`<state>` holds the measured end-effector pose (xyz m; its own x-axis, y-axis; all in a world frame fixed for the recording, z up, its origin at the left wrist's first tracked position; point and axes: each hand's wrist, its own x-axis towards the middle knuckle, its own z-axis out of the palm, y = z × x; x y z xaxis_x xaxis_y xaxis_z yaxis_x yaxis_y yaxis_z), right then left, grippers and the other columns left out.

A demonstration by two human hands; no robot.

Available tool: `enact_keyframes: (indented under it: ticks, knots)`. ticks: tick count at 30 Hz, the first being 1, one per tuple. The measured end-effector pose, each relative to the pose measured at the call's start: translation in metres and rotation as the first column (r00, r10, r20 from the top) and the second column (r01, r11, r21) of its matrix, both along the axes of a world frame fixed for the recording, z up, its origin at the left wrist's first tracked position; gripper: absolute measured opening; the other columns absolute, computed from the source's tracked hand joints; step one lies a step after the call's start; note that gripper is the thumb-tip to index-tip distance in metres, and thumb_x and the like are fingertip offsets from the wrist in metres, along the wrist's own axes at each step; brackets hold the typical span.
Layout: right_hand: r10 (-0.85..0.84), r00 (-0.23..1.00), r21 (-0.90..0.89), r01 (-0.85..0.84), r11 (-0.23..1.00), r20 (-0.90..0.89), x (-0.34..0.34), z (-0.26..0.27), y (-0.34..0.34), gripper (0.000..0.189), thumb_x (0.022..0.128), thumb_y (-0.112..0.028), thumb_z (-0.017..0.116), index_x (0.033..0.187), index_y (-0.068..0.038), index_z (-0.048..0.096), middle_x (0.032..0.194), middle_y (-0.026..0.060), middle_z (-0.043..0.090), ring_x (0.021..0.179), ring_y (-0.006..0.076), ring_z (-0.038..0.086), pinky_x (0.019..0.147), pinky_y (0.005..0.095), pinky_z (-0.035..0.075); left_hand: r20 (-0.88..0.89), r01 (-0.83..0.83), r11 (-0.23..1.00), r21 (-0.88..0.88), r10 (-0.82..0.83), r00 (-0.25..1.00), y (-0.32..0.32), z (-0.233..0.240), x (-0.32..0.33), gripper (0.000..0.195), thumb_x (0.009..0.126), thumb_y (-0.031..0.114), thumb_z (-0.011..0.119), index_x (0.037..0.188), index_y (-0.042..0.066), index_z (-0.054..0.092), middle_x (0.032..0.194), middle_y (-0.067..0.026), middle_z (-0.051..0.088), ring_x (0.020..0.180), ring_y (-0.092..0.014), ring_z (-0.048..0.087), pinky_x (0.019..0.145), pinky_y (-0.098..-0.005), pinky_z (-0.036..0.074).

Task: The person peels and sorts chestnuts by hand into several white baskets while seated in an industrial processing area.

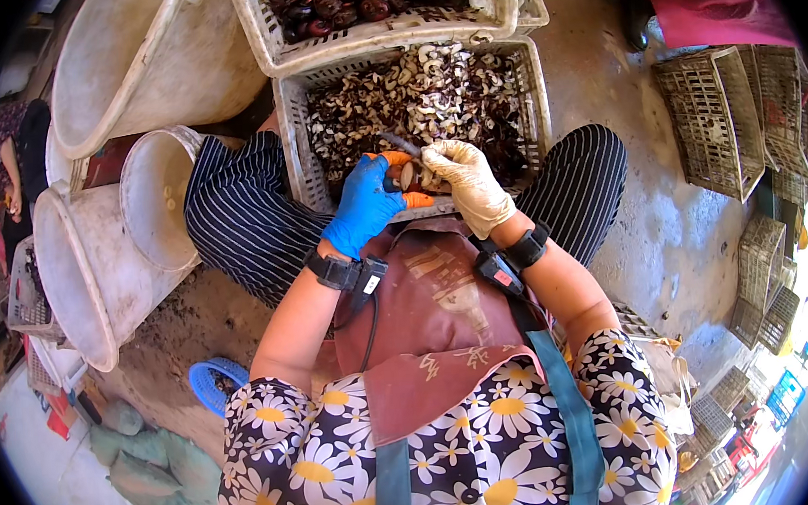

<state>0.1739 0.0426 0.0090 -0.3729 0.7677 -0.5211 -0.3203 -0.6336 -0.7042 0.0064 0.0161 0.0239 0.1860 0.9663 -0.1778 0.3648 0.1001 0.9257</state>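
Observation:
My left hand (364, 202), in a blue glove with orange finger covers, holds a small partly peeled corm (406, 176), which looks like a water chestnut. In a cream-coloured glove, my right hand (466, 180) pinches a small knife (401, 143), its narrow grey blade pointing up and left past the corm. My fingers hide the handle and part of the corm. Both hands are over the near edge of a dirty white plastic crate (290, 144) between my knees. Curled white and dark brown peelings (426, 83) fill much of that crate.
Beyond it, another crate (387, 32) holds dark red corms (345, 8). Large white tubs (96, 269) lie or lean at the left, near a blue basket (217, 387). Stacked crates (710, 121) stand on the right. Another person's arm (11, 176) shows at the far left.

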Motion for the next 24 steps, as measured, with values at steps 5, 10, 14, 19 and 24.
enact_keyframes:
  ticks: [5,10,14,19,24]
  knots:
    - [-0.021,0.997,0.195,0.007,0.981,0.07,-0.001,-0.003,0.003,0.008,0.083,-0.007,0.065,0.088,-0.001,0.064,0.073,0.0012,0.063,0.065,0.0066,0.055,0.06,0.0206,0.044,0.215,-0.061,0.95,-0.307,0.132,0.968,-0.007,-0.019,-0.001,0.048,0.069,0.008,0.078,0.112,0.003,0.057,0.093,-0.0029,0.06,0.085,-0.012,0.057,0.077,-0.0267,0.048]
    - [-0.003,0.984,0.206,-0.034,0.978,0.176,0.013,-0.002,-0.006,0.013,0.081,-0.002,0.066,0.093,0.002,0.064,0.08,0.0027,0.064,0.07,0.0078,0.057,0.067,0.0214,0.047,0.502,-0.159,0.896,-0.414,0.371,0.781,-0.005,-0.004,-0.001,0.043,0.072,0.001,0.075,0.112,0.002,0.059,0.092,-0.0023,0.064,0.08,-0.008,0.058,0.071,-0.022,0.05]
    - [-0.033,0.952,0.279,-0.056,0.959,0.305,0.015,-0.008,-0.004,0.013,0.078,-0.001,0.068,0.091,0.002,0.066,0.078,0.002,0.065,0.07,0.0069,0.056,0.067,0.0207,0.046,0.392,-0.098,0.885,-0.456,0.299,0.87,-0.012,-0.005,-0.005,0.041,0.075,0.001,0.072,0.113,0.002,0.059,0.098,-0.0036,0.065,0.086,-0.01,0.061,0.075,-0.0235,0.051]
    - [-0.137,0.899,0.296,0.009,0.955,0.416,0.047,-0.052,0.008,0.006,0.079,-0.004,0.068,0.083,0.0,0.067,0.076,0.0017,0.065,0.067,0.0056,0.055,0.063,0.0194,0.045,0.451,-0.115,0.854,-0.507,0.377,0.809,-0.018,0.005,0.001,0.041,0.076,0.003,0.071,0.114,0.001,0.058,0.095,-0.0028,0.065,0.081,-0.01,0.062,0.07,-0.0226,0.051]
    - [-0.012,0.972,0.282,-0.056,0.958,0.234,0.013,0.003,-0.012,0.007,0.079,-0.002,0.068,0.085,0.0,0.066,0.081,0.0019,0.065,0.074,0.007,0.057,0.069,0.0217,0.047,0.474,-0.115,0.873,-0.474,0.363,0.802,-0.013,0.006,-0.001,0.038,0.077,0.003,0.07,0.114,0.001,0.058,0.094,-0.0024,0.064,0.081,-0.01,0.061,0.067,-0.0215,0.049]
